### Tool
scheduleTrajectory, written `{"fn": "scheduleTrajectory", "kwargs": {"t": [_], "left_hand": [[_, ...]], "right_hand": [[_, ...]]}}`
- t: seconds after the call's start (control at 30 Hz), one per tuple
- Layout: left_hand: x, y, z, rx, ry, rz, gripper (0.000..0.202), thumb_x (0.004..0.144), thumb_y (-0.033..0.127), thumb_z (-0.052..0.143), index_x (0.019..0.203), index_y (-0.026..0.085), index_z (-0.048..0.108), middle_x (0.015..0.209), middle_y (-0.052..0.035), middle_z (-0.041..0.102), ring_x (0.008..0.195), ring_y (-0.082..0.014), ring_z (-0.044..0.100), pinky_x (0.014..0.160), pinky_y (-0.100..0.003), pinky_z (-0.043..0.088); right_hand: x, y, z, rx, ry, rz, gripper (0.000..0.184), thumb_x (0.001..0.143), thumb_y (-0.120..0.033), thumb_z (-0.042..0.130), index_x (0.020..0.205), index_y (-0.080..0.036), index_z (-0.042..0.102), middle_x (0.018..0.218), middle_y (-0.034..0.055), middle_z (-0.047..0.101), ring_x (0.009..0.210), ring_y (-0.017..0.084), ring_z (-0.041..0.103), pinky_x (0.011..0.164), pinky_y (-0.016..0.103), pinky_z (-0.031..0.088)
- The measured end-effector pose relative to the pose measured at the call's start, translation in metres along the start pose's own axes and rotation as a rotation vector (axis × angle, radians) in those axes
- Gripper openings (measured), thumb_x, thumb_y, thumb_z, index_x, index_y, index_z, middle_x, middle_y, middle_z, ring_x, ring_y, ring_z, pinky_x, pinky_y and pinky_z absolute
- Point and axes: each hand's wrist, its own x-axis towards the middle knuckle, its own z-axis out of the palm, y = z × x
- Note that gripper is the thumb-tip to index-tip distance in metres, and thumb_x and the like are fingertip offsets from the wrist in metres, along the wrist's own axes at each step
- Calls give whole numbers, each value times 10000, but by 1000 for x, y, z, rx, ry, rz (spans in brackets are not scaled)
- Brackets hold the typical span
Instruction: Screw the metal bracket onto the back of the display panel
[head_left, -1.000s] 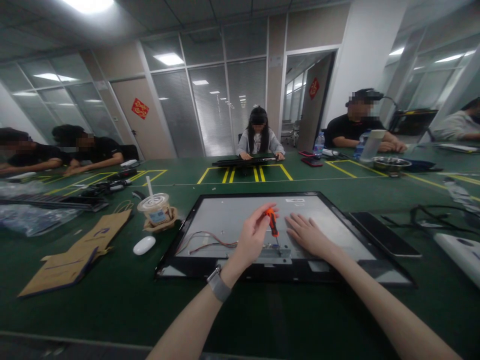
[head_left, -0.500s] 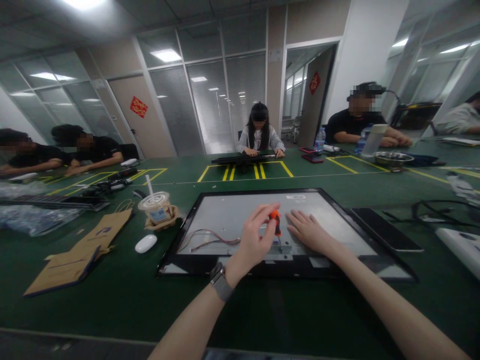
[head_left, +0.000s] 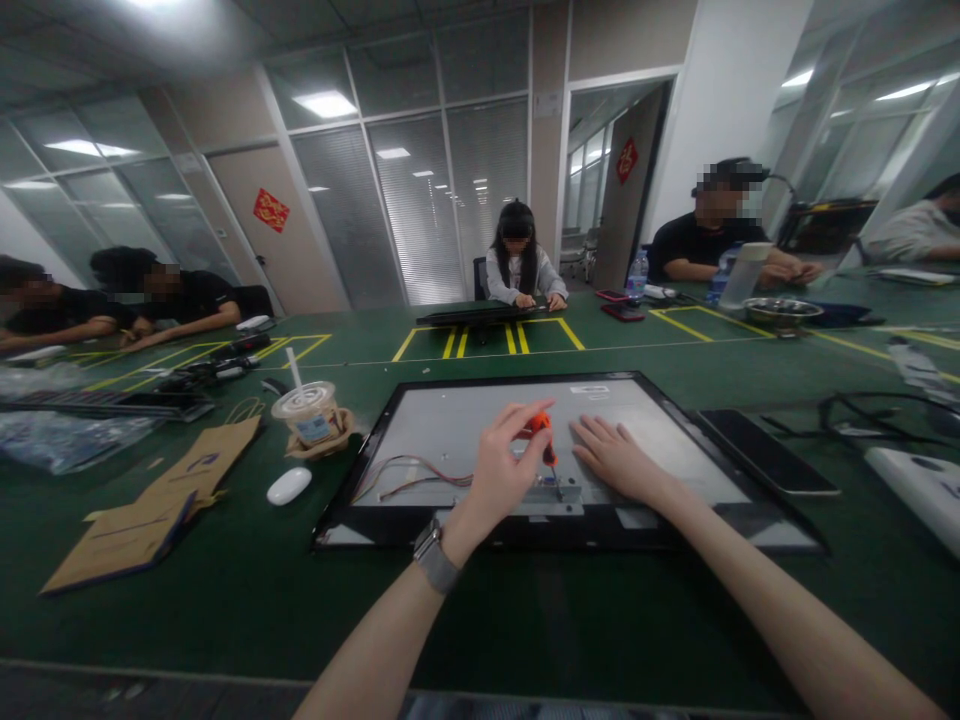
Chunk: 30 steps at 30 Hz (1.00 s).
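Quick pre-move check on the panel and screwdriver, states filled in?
1. Left hand holding the screwdriver: ok.
2. Right hand flat on the panel: ok.
3. Screwdriver tip seated in a screw on the metal strip: cannot tell, too small.
4. Wires clear of the tip: cannot tell, they run behind the left hand.
5. Drink cup off the panel: ok, stands beside it.

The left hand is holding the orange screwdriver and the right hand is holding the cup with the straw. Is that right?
Not quite: the right hand isn't holding the cup with the straw. The head view shows it lying flat on the grey panel, with the cup off to the left. The left hand is holding the orange screwdriver.
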Motion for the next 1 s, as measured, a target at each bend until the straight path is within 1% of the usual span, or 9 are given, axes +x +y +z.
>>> {"fn": "scheduleTrajectory", "kwargs": {"t": [0.07,0.13,0.23,0.3,0.4,0.5,0.7,0.9,1.0], "left_hand": [[1,-1,-1,55,63,13,216,876,248,663,1085,205,691,884,-16,575,783,-122,606,742,-267,564],[2,0,-3,81,74,26,199,861,267,684,1048,203,705,894,-19,566,792,-126,602,765,-280,560],[3,0,-5,1,-9,-7,285,942,212,533,1201,204,652,1096,-74,591,943,-150,629,849,-302,556],[3,-1,-6,-70,-49,-54,343,961,179,468,1277,201,600,1147,-87,596,976,-154,640,853,-298,561],[4,-3,-5,-27,10,-85,289,924,216,566,1202,194,643,977,-45,600,841,-132,629,764,-266,569],[3,-4,-6,101,92,-33,204,864,263,673,1054,191,697,863,-8,540,752,-117,577,730,-262,550],[4,-1,-11,119,-12,29,358,932,146,473,1267,181,595,1074,-76,546,952,-153,592,869,-307,533],[4,-5,-7,97,69,23,309,901,191,593,1205,202,647,911,-25,531,804,-121,587,758,-267,560],[4,-6,-7,98,56,32,322,883,211,631,1204,210,651,924,-24,536,802,-119,588,763,-267,562]], "right_hand": [[0,0,-1,-7,0,0,576,1000,-423,234,1491,-182,416,1552,154,382,1411,330,345,1090,570,333],[-1,0,-1,-1,2,6,572,1000,-421,245,1487,-180,423,1551,160,383,1409,334,349,1091,573,329],[-1,-1,-1,14,13,12,566,1000,-420,253,1486,-186,425,1550,160,384,1413,327,345,1097,572,322],[-2,-1,-1,7,16,9,567,1002,-416,246,1489,-183,418,1552,159,382,1415,323,340,1096,570,326],[-2,0,0,-21,9,-10,569,1006,-409,232,1493,-172,407,1552,163,380,1412,328,346,1089,571,335],[-1,1,0,-31,8,-10,560,1008,-408,232,1491,-188,408,1551,156,385,1407,327,354,1084,575,338],[-1,1,-1,0,0,-13,570,1001,-406,229,1486,-171,418,1551,165,382,1410,330,349,1091,574,330],[-1,1,-3,35,0,-12,583,997,-430,217,1498,-195,400,1553,160,381,1416,331,335,1091,590,319],[-1,0,-4,34,2,-17,578,996,-422,225,1493,-191,410,1549,168,383,1415,332,337,1088,587,323]]}}
